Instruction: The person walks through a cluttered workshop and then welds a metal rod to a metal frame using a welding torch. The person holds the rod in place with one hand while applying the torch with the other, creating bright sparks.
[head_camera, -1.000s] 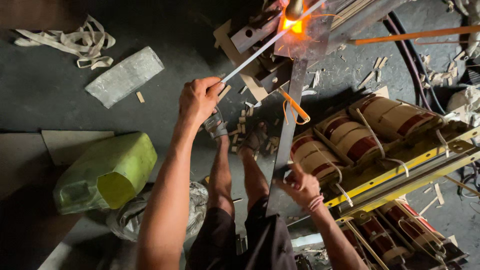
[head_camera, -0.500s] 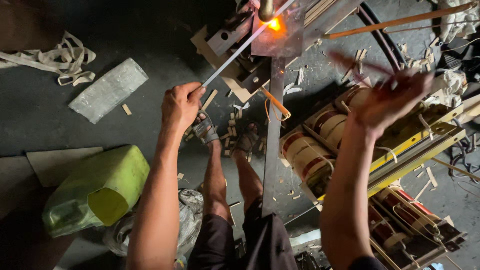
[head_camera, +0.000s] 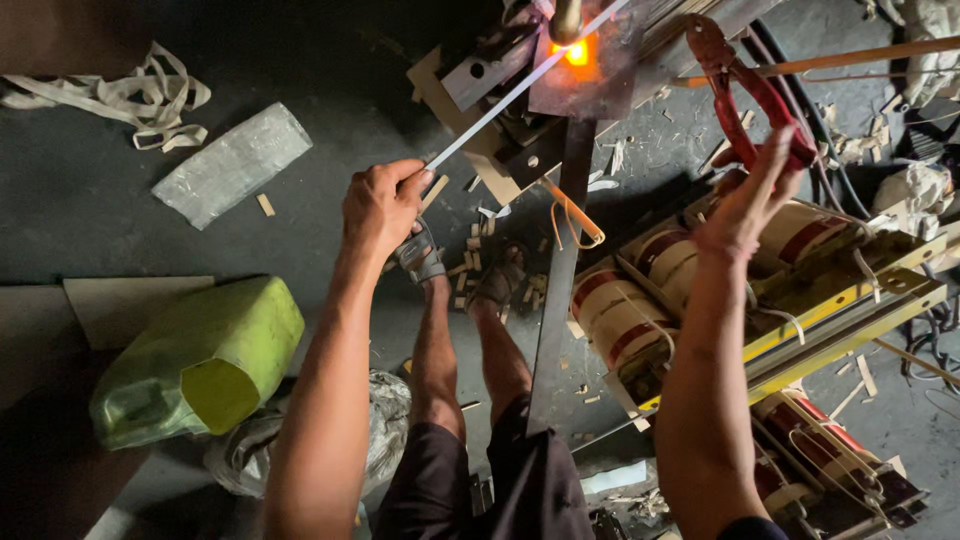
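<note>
1. Head view: the left hand (head_camera: 383, 208) is reaching forward with the arm nearly straight, its fingers curling shut around the near end of a thin metal strip (head_camera: 520, 88).
2. The right hand (head_camera: 752, 200) is lifting higher, wrist bent, fingers partly spread and closing on the handles of red pliers (head_camera: 745, 95).
3. The strip is running long and straight from the left fist up and to the right, its far end passing just beside an orange glow (head_camera: 576, 52) on a dark metal block (head_camera: 590, 75).
4. The pliers are pointing up and to the left, away from the palm, jaws at the far end; whether the jaws are parted cannot be told.
5. A dark flat bar (head_camera: 560, 280) is running from the block down toward the person's legs, between the two arms.
6. The person's feet in sandals (head_camera: 420, 255) are resting on a dark floor (head_camera: 120, 250) strewn with wood chips.
7. To the right, red-banded coils (head_camera: 640, 300) are sitting in a yellow frame (head_camera: 850, 320).
8. To the left, a green jerrycan (head_camera: 200, 360) is lying on its side, with a clear bag (head_camera: 235, 165) and cloth strips (head_camera: 120, 95) further off.
</note>
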